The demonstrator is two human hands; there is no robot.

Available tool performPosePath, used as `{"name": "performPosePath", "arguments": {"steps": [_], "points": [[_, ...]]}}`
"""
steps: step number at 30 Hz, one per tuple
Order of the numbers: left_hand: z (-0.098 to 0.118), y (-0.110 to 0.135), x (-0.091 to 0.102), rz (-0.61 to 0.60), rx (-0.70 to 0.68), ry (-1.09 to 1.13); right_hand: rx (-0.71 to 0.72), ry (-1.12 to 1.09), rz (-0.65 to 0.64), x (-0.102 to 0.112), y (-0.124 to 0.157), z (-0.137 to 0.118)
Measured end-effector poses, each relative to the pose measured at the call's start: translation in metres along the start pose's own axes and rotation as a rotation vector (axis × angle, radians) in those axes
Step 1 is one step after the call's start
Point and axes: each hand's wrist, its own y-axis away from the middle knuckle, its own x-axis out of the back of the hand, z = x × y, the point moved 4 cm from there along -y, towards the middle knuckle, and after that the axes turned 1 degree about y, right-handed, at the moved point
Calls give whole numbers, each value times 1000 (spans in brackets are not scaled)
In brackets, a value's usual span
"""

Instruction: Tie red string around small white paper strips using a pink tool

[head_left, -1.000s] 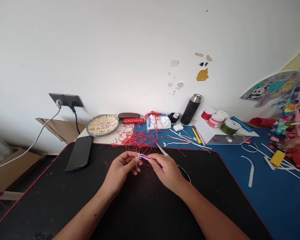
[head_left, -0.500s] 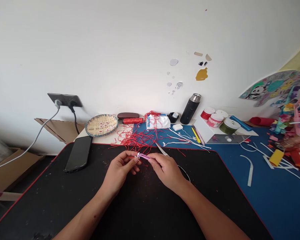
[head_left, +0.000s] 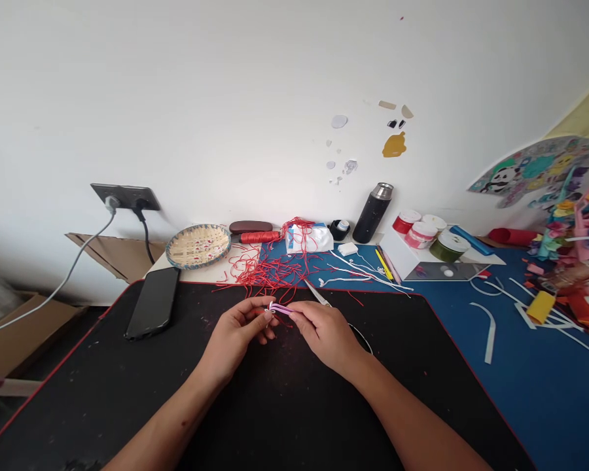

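At frame centre, a pink strip (head_left: pixel 281 308) is pinched endwise between left hand (head_left: pixel 235 333) and right hand (head_left: pixel 326 333), axis left-right.

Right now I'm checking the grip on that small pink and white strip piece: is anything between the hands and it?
Nothing visible is. The left hand and right hand both pinch the pink and white strip piece directly, above the black mat. The scissors and red cord scraps lie behind it, apart.
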Motion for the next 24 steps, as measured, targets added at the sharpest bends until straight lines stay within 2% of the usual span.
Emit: {"name": "performPosePath", "arguments": {"steps": [24], "points": [[-4, -2, 4, -7, 0, -20, 8, 23, -7, 0, 1, 2]]}}
